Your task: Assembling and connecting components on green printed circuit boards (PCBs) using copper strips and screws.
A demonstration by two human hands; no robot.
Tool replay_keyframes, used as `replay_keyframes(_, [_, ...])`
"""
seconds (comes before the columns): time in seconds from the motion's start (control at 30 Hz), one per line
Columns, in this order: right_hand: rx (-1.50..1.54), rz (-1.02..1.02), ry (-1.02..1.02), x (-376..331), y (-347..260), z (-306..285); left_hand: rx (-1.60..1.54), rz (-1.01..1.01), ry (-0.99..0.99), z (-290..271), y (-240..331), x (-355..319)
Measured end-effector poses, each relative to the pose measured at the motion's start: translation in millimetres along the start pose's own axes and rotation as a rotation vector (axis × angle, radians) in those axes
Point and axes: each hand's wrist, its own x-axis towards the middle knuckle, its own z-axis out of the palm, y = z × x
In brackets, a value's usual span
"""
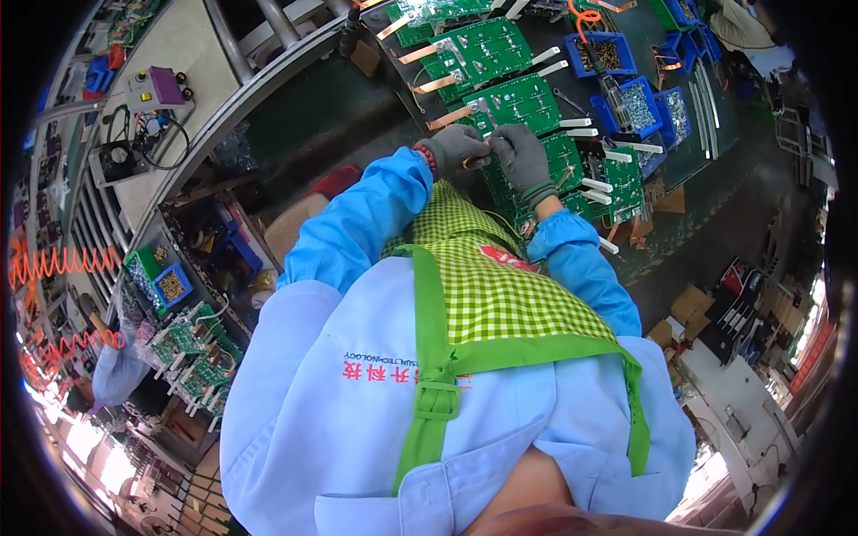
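Note:
Both my hands wear grey gloves and meet over a row of green circuit boards on the dark bench. My left hand (458, 150) has its fingers curled into a pinch, and a small copper-coloured bit shows by the fingertips. Close beside it, my right hand (521, 161) bends its fingers down at the edge of a board (561, 159), partly covering it. What either hand grips is hidden. Just beyond lies another circuit board (514, 105) with a copper strip (451, 117) on its left side and white strips (575, 122) on its right.
Right of the boards stand a blue bin of brass-coloured fasteners (608, 55) and a blue bin of silver fasteners (636, 104). An orange coiled cord (585, 16) hangs over them. At left, a purple device (155, 87) sits on a pale bench; another person's sleeve (121, 375) shows lower left.

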Motion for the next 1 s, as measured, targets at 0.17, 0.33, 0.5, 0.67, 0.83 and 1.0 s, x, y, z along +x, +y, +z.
replay_keyframes(0.17, [0.334, 0.315, -0.159, 9, 6, -10, -0.01, 0.006, 0.009, 4, 4, -3])
replay_keyframes(0.33, [0.138, 0.123, -0.157, 13, 1, -8, 0.006, -0.036, 0.015, 3, 3, 1])
replay_keyframes(0.5, [0.107, 0.113, -0.137, 9, -3, -5, 0.088, -0.031, 0.001, 1, 6, 2])
replay_keyframes(0.67, [0.155, 0.047, -0.069, 9, 3, -6, 0.287, 0.148, -0.069, -3, 4, -1])
replay_keyframes(0.83, [0.145, 0.063, -0.06, 0, 2, -11, -0.072, -0.096, 0.02, -5, 4, 4])
replay_keyframes(1.0, [0.004, -0.006, 0.02, -6, -11, -3, 0.711, 0.658, -0.166, -12, -7, 13])
